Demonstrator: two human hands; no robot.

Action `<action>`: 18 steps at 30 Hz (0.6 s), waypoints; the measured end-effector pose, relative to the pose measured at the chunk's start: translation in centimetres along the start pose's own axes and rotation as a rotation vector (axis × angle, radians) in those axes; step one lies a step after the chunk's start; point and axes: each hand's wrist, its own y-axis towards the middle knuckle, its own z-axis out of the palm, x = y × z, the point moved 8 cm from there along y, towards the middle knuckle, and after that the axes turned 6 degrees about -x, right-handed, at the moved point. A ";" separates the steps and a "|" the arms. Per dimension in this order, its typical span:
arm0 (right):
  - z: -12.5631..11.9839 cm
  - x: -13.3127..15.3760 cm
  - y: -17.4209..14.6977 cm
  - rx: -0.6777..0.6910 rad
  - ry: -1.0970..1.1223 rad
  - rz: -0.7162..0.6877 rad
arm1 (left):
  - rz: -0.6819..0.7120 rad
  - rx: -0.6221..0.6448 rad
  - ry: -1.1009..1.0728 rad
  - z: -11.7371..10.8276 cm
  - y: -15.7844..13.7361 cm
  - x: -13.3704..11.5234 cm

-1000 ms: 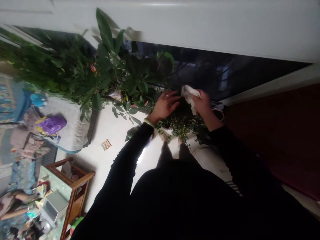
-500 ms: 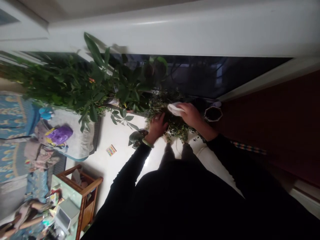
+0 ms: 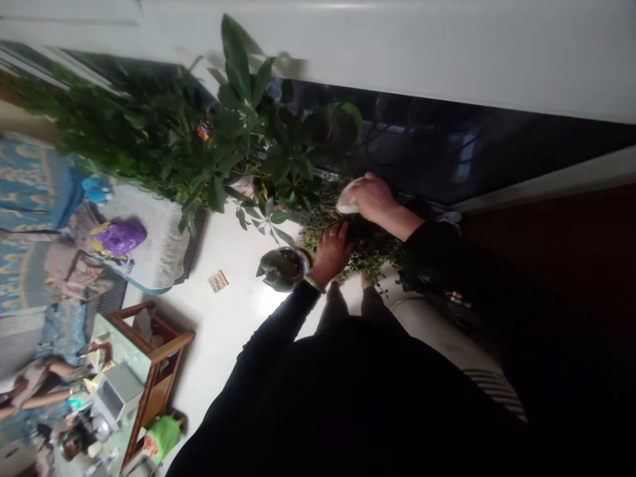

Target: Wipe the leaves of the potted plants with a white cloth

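Observation:
My right hand (image 3: 373, 200) grips a folded white cloth (image 3: 348, 197) over the far side of a low, small-leaved trailing plant (image 3: 370, 260). Just below and left of it, my left hand (image 3: 334, 252) rests on the same foliage with its fingers spread, wearing a ring and a pale bangle. The fingertips partly sink among dark leaves, and whatever holds this plant is hidden. Left of my left wrist stands a potted plant (image 3: 278, 268) with broad leaves. A taller plant with long glossy leaves (image 3: 238, 63) rises further up and left.
Along the upper side runs a white ledge (image 3: 447, 59) above a dark glass panel (image 3: 412, 136). A sofa with a purple bag (image 3: 119, 237) is at left. A glass-topped wooden table (image 3: 166, 351) stands lower left. A small colourful card (image 3: 217, 281) lies on the white floor (image 3: 238, 318).
The view has shifted, and the broad-leaved pot shows more fully. My right hand has moved the cloth slightly up, towards the glass side. My left hand stays on the foliage.

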 end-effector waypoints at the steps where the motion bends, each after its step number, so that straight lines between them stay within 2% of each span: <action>1: -0.1 1.2 -0.1 0.026 0.007 -0.037 | 0.000 -0.004 0.004 0.0 -0.1 -0.1; 4: 0.8 4.8 -0.5 0.182 -0.001 -0.128 | 0.017 -0.018 -0.006 0.0 -0.4 -0.3; 7: 1.5 5.1 -0.7 0.264 -0.078 -0.064 | 0.046 -0.049 -0.067 -0.3 -0.1 0.3; 11: -0.3 2.5 -0.9 0.173 -0.089 0.054 | 0.074 -0.102 -0.240 -1.2 1.2 2.1; 14: -2.1 1.4 -1.2 0.035 -0.012 0.134 | 0.085 -0.105 -0.308 -1.5 2.2 2.8; 16: -2.6 1.9 -1.1 -0.068 0.046 0.127 | 0.090 -0.091 -0.298 -1.2 2.4 2.6; 18: -1.6 3.2 -0.6 -0.114 0.074 0.028 | 0.084 -0.073 -0.265 -0.6 2.1 2.0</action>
